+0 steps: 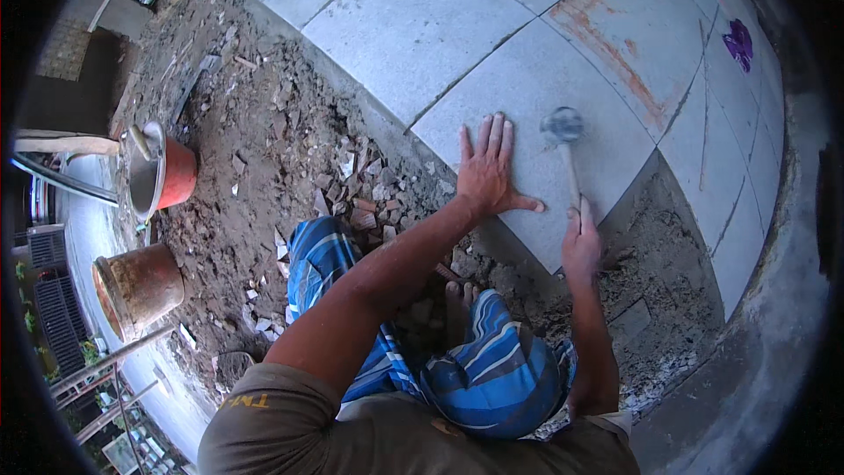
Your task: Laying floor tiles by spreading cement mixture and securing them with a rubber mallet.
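Note:
My left hand [491, 174] lies flat, fingers apart, on a pale square floor tile [479, 88] that borders the dirt. My right hand [580, 237] grips the light handle of a mallet [563, 125], whose round, dark-and-light head is slightly blurred over the same tile, to the right of my left hand. Grey mortar [659, 220] shows in the untiled gap to the right of this tile.
Broken rubble and soil [360, 189] lie along the tiles' edge at left, with a red bucket [176, 176] and a dirty bucket [149, 290]. More tiles [422, 26] stretch ahead; a purple crumpled item [738, 46] lies far right. A concrete edge [703, 387] runs along the right.

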A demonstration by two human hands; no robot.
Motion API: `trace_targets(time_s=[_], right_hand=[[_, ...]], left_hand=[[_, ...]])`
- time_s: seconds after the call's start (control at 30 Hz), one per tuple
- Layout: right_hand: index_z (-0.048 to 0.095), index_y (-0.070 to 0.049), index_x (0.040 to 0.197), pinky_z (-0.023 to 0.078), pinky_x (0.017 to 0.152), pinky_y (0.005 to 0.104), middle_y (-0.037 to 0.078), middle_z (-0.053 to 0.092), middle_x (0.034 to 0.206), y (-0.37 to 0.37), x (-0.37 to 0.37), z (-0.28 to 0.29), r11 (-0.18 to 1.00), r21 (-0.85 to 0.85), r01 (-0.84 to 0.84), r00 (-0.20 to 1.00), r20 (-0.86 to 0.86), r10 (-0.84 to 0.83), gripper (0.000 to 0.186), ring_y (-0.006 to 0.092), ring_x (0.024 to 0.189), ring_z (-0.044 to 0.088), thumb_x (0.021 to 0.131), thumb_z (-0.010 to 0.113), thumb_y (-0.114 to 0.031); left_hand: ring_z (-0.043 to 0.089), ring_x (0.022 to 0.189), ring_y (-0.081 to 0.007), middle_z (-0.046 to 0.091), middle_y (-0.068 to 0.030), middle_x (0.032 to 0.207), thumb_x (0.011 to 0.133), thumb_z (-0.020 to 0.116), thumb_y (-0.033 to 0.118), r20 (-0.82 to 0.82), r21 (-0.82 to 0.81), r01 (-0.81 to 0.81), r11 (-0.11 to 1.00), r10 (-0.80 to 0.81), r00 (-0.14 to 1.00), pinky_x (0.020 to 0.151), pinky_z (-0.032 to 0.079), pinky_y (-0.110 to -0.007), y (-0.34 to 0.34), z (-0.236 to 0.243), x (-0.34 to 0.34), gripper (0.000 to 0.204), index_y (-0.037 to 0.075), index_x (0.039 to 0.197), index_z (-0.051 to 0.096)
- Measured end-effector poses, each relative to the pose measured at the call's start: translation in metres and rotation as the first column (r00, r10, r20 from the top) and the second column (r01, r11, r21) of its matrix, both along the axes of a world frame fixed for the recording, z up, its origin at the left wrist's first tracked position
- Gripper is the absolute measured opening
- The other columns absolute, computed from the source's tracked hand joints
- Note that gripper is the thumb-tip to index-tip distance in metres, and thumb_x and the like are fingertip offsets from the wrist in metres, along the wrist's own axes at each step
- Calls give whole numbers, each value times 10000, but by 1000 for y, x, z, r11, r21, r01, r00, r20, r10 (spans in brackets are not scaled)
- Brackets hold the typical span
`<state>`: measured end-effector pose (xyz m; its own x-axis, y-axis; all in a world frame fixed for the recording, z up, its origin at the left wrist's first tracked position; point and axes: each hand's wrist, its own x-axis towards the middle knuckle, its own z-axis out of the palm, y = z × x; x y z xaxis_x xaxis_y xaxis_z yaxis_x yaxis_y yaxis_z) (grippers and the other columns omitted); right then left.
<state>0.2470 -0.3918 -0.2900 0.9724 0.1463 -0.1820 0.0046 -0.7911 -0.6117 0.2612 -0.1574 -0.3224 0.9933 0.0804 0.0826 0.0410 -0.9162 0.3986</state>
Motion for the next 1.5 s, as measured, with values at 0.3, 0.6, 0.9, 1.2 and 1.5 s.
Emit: trace_targets(time_s=[0.3, 0.6, 0.9, 1.2, 1.5], right_hand=[[489, -32, 1507, 550, 906, 464, 249, 705, 1189, -11, -32, -2, 998, 51, 19, 995, 95, -24, 452, 383, 1036, 716, 1087, 491, -199], [527, -18, 1462, 550, 886, 470, 267, 699, 1138, -17, -49, 9, 936, 336, 101, 956, 229, -186, 431, 430, 1027, 700, 1066, 530, -188], [606, -5, 1372, 568, 789, 452, 208, 742, 986, -34, -62, 11, 928, 283, 242, 904, 281, -322, 378, 384, 886, 739, 1027, 605, -159], [623, 3, 1343, 571, 734, 457, 241, 721, 926, -50, -56, 9, 845, 448, 291, 790, 386, -477, 374, 406, 841, 738, 1018, 634, -182], [609, -66, 1375, 563, 733, 485, 211, 733, 1004, -67, 38, -15, 955, -174, 240, 958, 200, -205, 373, 420, 837, 717, 1043, 591, -235]], left_hand=[[121, 1596, -402, 188, -263, 1697, 465, 574, 1050, -50, 57, 13, 998, -10, 999, 1243, 17, -682, 0, -1, -4, 1662, -67, 1624, 161], [70, 1613, -377, 139, -239, 1722, 514, 559, 1043, -109, 103, 66, 992, -54, 993, 1242, 11, -679, -2, 11, 2, 1628, -67, 1631, 146], [100, 1595, -435, 140, -307, 1696, 528, 620, 1002, -167, 210, 122, 970, -87, 982, 1218, 84, -718, -21, 23, 13, 1614, -80, 1624, 136], [40, 1599, -450, 56, -192, 1747, 540, 583, 1030, -229, 282, 419, 863, -363, 903, 1168, 54, -799, -46, 18, 78, 1500, 171, 1688, 142], [17, 1603, -441, 42, -183, 1751, 524, 567, 1045, -243, 258, 402, 879, -343, 907, 1158, 30, -808, -39, 17, 80, 1520, 180, 1692, 120]])
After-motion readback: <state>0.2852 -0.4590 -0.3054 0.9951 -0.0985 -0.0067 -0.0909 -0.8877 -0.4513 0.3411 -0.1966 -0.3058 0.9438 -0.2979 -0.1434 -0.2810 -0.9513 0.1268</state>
